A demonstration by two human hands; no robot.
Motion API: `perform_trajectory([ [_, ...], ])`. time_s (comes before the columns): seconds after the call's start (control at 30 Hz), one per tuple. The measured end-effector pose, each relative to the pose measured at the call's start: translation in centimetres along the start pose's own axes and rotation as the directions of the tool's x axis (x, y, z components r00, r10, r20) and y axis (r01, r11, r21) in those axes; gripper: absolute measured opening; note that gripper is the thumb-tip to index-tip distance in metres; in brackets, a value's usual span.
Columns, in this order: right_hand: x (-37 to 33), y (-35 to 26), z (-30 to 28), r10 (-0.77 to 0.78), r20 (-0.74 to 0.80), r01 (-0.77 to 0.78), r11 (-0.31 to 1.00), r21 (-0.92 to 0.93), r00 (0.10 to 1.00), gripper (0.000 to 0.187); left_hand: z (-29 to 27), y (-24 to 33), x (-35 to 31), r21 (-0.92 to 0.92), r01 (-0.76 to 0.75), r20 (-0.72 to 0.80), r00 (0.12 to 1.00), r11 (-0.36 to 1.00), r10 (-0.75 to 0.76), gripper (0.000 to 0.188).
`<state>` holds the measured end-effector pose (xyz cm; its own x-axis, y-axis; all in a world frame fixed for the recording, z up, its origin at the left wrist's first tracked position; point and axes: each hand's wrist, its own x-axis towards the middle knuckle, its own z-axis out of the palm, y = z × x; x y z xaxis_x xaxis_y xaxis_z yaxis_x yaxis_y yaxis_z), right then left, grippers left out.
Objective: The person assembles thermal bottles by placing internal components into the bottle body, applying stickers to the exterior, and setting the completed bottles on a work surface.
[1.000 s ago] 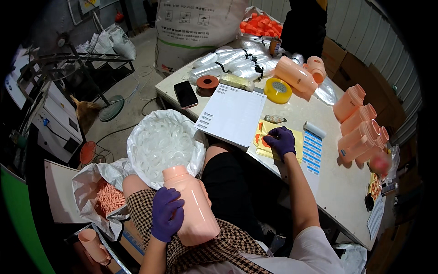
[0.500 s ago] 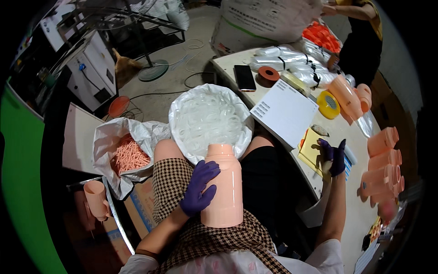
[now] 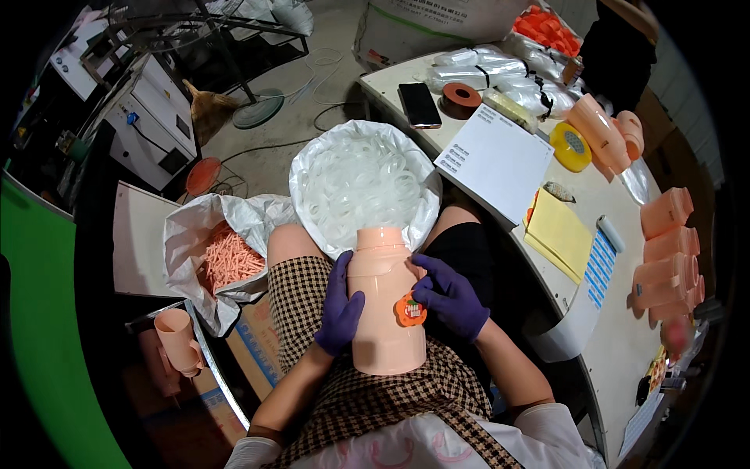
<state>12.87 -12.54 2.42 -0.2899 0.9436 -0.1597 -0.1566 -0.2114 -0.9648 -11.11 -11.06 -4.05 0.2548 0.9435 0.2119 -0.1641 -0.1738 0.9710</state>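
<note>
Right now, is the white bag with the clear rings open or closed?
Open. The white bag has its edge rolled back all round, so the clear rings inside are in plain sight.

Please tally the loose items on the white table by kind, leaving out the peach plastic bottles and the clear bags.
Black phone: 1
Tape rolls, one brown and one yellow: 2
White label sheet: 1
Yellow sheet stack: 1
Blue-printed strip: 1
Total: 6
Off the table, the left hand and right hand hold a peach plastic bottle on the lap.
</note>
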Motion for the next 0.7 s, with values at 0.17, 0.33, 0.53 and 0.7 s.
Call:
perform_trajectory([
  [0.17,0.2,0.3,0.8,0.023,0.006,-0.023,0.999,-0.047,1.0,0.062,-0.2,0.1,-0.3,0.05,0.018,-0.028,0.999,0.999,-0.017,0.07],
  [0.33,-0.3,1.3,2.4,-0.416,-0.029,0.182,0.46,-0.869,0.909,0.081,-1.6,1.2,1.4,0.454,-0.004,-0.088,0.995,0.891,0.049,0.062],
  [0.53,-1.0,-1.5,0.1,-0.642,-0.002,0.297,0.357,-0.886,0.767,0.068,-5.6,-0.4,9.6,0.553,-0.27,0.185,0.962,0.789,0.2,0.028],
  [0.7,-1.2,-8.7,-10.2,-0.816,-0.029,0.083,0.094,-0.992,0.577,0.035,-3.3,6.7,11.9,0.639,-0.498,0.397,0.866,0.585,0.303,0.009],
])
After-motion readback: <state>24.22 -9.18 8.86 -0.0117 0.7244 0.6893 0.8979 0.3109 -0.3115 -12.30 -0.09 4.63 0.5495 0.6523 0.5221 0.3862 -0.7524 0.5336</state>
